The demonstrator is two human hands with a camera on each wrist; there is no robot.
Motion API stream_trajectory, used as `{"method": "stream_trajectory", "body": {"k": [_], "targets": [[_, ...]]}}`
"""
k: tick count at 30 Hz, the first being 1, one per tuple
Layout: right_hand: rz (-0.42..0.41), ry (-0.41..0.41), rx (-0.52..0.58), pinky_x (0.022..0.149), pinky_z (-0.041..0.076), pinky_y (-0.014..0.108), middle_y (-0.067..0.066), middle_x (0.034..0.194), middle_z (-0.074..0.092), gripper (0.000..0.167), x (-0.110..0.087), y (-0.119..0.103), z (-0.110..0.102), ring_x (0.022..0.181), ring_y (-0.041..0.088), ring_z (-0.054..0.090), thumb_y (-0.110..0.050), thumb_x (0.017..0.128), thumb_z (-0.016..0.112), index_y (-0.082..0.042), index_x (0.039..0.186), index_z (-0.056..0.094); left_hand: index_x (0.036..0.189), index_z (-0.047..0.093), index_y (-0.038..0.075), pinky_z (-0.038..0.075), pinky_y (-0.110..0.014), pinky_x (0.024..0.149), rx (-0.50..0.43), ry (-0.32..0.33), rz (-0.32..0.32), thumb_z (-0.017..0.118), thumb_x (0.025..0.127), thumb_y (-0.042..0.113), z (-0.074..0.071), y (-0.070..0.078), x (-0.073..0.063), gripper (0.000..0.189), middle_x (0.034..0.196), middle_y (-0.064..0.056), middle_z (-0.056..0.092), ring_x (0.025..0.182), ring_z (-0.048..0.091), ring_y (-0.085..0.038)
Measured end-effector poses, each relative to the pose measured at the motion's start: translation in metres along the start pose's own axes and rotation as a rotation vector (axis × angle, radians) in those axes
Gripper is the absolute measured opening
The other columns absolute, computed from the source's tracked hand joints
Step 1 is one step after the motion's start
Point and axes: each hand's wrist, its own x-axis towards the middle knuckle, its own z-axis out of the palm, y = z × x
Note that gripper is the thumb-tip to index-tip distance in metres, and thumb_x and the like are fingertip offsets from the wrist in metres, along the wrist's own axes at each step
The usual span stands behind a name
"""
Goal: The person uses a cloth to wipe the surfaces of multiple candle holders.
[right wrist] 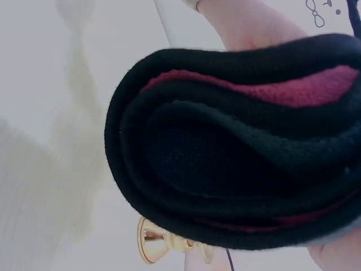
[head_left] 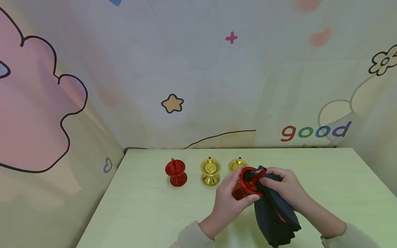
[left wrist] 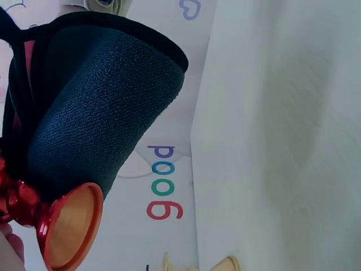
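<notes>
My left hand (head_left: 225, 198) grips a shiny red metal oil lamp (head_left: 239, 191), tilted so its dish and central stem point up and right. In the left wrist view the lamp's round base (left wrist: 73, 228) shows. My right hand (head_left: 289, 187) pinches a folded dark blue cloth (head_left: 271, 210) against the inside of the dish, beside the stem. The cloth hangs down in a loose roll. In the right wrist view its layers (right wrist: 197, 152) show black edges and a pink-red side, and they hide the fingers. Both hands are above the table.
On the pale table (head_left: 139, 213) stand another red lamp (head_left: 176, 174), a gold lamp (head_left: 210, 170) and a second gold lamp (head_left: 237, 164), partly hidden behind the left hand. A printed cloth backdrop (head_left: 201, 69) rises along the table's back edge.
</notes>
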Motion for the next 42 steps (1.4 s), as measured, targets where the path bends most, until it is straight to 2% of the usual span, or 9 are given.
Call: {"method": "stream_trajectory", "body": {"k": [5,8,15,18,24,30,36,39,42], "targets": [[0.009,0.007,0.018,0.059,0.053,0.027,-0.011,0.081,0.062,0.021,0.0,0.003,0.003,0.066,0.01,0.061,-0.014,0.084,0.058,0.005,0.095,0.059,0.134,0.039,0.01,0.047,-0.025,0.086,0.128,-0.009,0.028,0.074,0.067,0.035,0.0,-0.001,0.002,0.079,0.125,-0.006,0.051,0.112,0.049,-0.016],[-0.003,-0.028,-0.005,0.058,0.053,0.027,-0.01,0.082,0.062,0.02,-0.001,0.002,0.004,0.067,0.01,0.06,-0.015,0.084,0.058,0.003,0.093,0.06,0.131,0.042,0.012,0.047,-0.025,0.087,0.101,-0.067,0.005,0.075,0.066,0.035,-0.007,-0.002,0.004,0.076,0.123,-0.004,0.053,0.112,0.05,-0.014],[-0.16,-0.295,-0.019,0.065,0.053,0.026,-0.013,0.092,0.064,0.018,-0.004,-0.003,-0.006,0.079,0.009,0.061,-0.005,0.085,0.053,-0.001,0.101,0.063,0.129,0.046,0.02,0.042,-0.025,0.092,-0.236,-0.45,-0.167,0.074,0.069,0.029,-0.037,0.0,0.017,0.067,0.121,0.005,0.056,0.112,0.051,-0.005],[-0.206,-0.344,-0.049,0.065,0.053,0.026,-0.013,0.094,0.064,0.02,-0.003,-0.004,-0.01,0.08,0.008,0.059,-0.002,0.085,0.052,-0.006,0.1,0.064,0.13,0.045,0.023,0.041,-0.026,0.093,-0.262,-0.539,-0.205,0.073,0.071,0.03,-0.043,0.003,0.02,0.066,0.121,0.007,0.056,0.111,0.05,-0.003],[-0.132,-0.233,-0.017,0.062,0.054,0.028,-0.015,0.09,0.063,0.019,-0.002,-0.003,-0.008,0.077,0.009,0.061,-0.006,0.086,0.052,0.002,0.101,0.061,0.13,0.044,0.023,0.042,-0.03,0.093,-0.24,-0.339,-0.215,0.07,0.073,0.03,-0.033,0.002,0.011,0.063,0.123,0.006,0.055,0.113,0.05,-0.007],[-0.113,-0.051,0.012,0.063,0.054,0.026,-0.017,0.088,0.063,0.02,-0.002,-0.003,-0.002,0.078,0.006,0.061,-0.009,0.086,0.055,0.006,0.099,0.06,0.136,0.034,0.015,0.044,-0.028,0.091,-0.059,-0.16,-0.004,0.067,0.076,0.027,-0.019,0.004,0.002,0.07,0.132,-0.003,0.047,0.118,0.048,-0.015],[-0.147,-0.017,-0.018,0.063,0.053,0.024,-0.019,0.088,0.062,0.019,-0.003,-0.007,0.004,0.077,0.005,0.061,-0.009,0.086,0.056,0.005,0.099,0.06,0.134,0.037,0.005,0.043,-0.03,0.093,0.183,-0.032,0.178,0.077,0.064,0.033,-0.014,0.004,0.005,0.085,0.128,-0.01,0.05,0.119,0.047,-0.021],[-0.173,-0.035,-0.066,0.063,0.053,0.024,-0.019,0.09,0.062,0.019,-0.004,-0.009,0.003,0.078,0.004,0.061,-0.008,0.085,0.056,0.002,0.1,0.061,0.128,0.044,0.003,0.043,-0.027,0.092,0.19,-0.026,0.246,0.08,0.061,0.03,-0.019,0.003,0.009,0.081,0.122,-0.01,0.055,0.114,0.051,-0.019],[-0.206,-0.087,-0.121,0.064,0.052,0.023,-0.019,0.091,0.062,0.018,-0.005,-0.012,-0.001,0.079,0.003,0.059,-0.006,0.084,0.056,-0.003,0.101,0.063,0.127,0.047,0.004,0.043,-0.023,0.092,0.102,-0.116,0.248,0.08,0.061,0.025,-0.027,0.004,0.012,0.077,0.121,-0.008,0.056,0.113,0.052,-0.016]]}}
